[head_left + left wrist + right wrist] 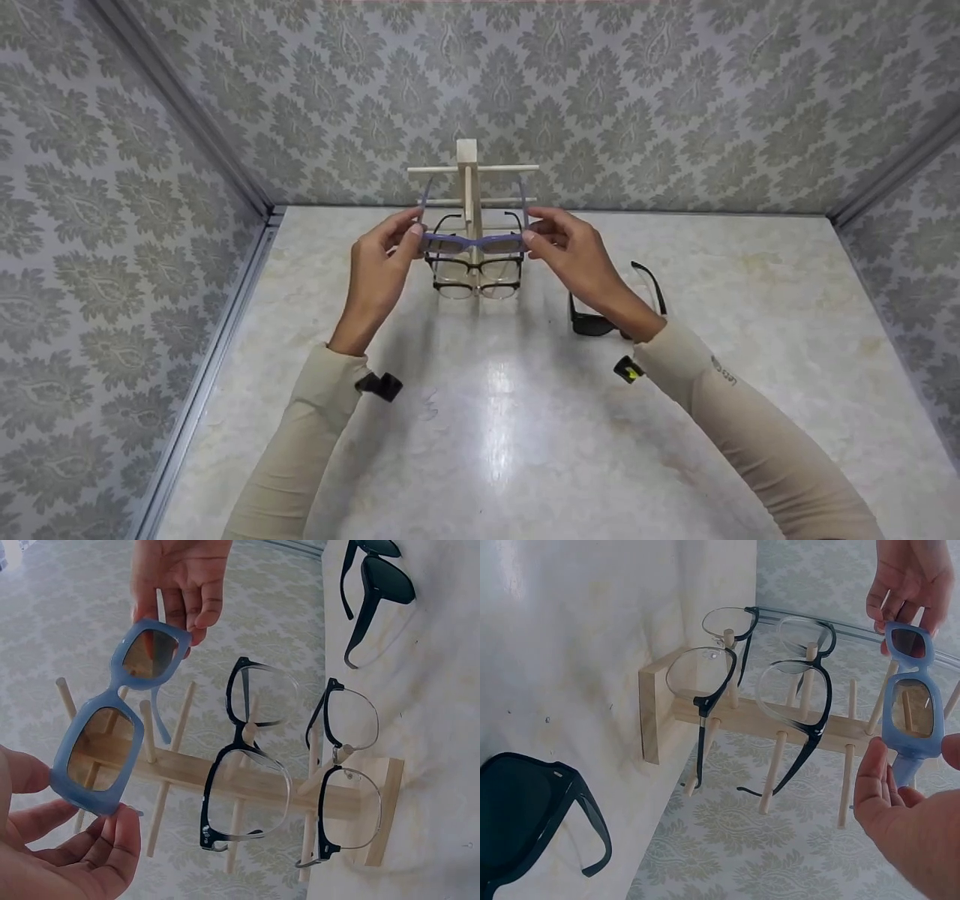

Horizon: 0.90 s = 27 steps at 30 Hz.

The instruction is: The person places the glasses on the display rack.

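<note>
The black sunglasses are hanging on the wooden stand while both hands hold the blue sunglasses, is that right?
Not quite. The black sunglasses are lying on the table, to the right of the wooden stand, as the head view shows. The left hand and right hand do both hold the blue sunglasses.

Sunglasses (472,243) between hands (377,264) (579,253), rack (467,152) behind

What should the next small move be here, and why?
Probably ease the blue thick-framed sunglasses down onto bare round pegs of the pale wooden stand: the left hand and right hand hold them by opposite sides, and two black-and-clear eyeglasses already sit lower on it.
</note>
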### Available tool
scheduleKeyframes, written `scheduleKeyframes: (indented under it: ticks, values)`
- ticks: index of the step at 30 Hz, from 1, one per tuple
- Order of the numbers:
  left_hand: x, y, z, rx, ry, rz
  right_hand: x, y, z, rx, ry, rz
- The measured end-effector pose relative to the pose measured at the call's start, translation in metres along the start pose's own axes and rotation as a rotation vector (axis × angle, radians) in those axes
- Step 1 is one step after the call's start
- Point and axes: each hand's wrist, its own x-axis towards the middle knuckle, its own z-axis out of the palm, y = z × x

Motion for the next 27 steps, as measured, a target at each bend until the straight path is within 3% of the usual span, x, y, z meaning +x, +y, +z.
scheduleKeyframes:
  ticks: [8, 27]
  values:
    - [0.009, -0.009, 0.003, -0.001, -0.012, -0.035, 0.005, 0.006, 0.001, 0.038, 0.006, 0.056]
    - [0.014, -0.014, 0.005, 0.029, -0.014, -0.068, 0.008, 0.007, 0.005, 0.034, 0.011, 0.066]
